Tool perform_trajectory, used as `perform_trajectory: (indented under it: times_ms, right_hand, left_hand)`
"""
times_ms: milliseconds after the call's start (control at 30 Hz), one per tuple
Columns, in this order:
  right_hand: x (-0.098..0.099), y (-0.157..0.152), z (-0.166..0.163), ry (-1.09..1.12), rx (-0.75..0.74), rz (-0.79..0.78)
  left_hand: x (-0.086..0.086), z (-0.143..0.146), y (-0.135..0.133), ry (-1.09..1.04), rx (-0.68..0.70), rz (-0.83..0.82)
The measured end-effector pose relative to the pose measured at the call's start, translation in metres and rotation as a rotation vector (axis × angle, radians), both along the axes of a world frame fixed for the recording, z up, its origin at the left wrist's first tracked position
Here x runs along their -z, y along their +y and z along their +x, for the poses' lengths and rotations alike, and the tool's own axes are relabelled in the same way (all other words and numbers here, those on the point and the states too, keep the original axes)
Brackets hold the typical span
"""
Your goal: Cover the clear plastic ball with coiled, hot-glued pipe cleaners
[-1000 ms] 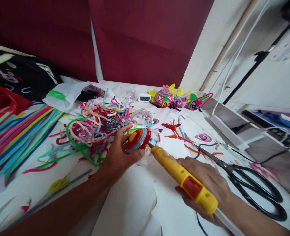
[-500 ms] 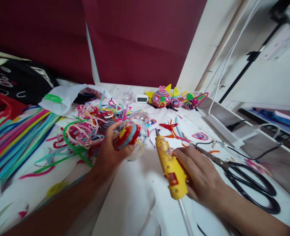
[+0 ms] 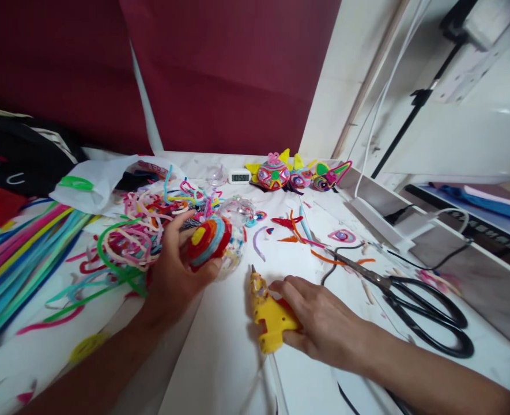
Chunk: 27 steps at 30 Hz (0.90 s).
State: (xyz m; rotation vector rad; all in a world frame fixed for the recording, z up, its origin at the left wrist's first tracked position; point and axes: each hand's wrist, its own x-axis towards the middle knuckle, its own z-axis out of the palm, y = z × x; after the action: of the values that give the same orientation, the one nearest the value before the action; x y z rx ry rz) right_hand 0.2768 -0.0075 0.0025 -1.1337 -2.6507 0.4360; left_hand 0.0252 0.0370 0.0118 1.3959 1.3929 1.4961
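My left hand (image 3: pixel 177 274) is closed around a clear plastic ball (image 3: pixel 233 253), partly covered with rings of red, yellow and light blue pipe cleaner. Its fingers hide part of the ball's left side. My right hand (image 3: pixel 310 311) grips a yellow hot glue gun (image 3: pixel 268 317) low over the white paper, a glue stick (image 3: pixel 277 380) trailing from its back end. The nozzle points away from me, to the right of the ball and apart from it. A short lilac pipe cleaner piece (image 3: pixel 257 245) lies beyond the nozzle.
Large black-handled scissors (image 3: pixel 410 311) lie at the right. Tangled pipe cleaners (image 3: pixel 138 236) and a bundle of straight ones (image 3: pixel 25 253) cover the left. Behind stand a small digital clock (image 3: pixel 240 176) and decorated balls (image 3: pixel 274 173). A power strip (image 3: pixel 378 222) runs along the right.
The glue gun has come down and left, now lying lower over the paper and tipped sideways. The ball in my left hand has turned, showing more of its coloured rings. The view has shifted slightly.
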Motion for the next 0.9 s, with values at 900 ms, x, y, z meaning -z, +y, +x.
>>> perform_trajectory:
  times_ms: [900]
  right_hand:
    - [-0.036,0.04,-0.049,0.633,0.022,0.142]
  left_hand:
    - [-0.008,0.006,-0.02,0.562,-0.032,0.392]
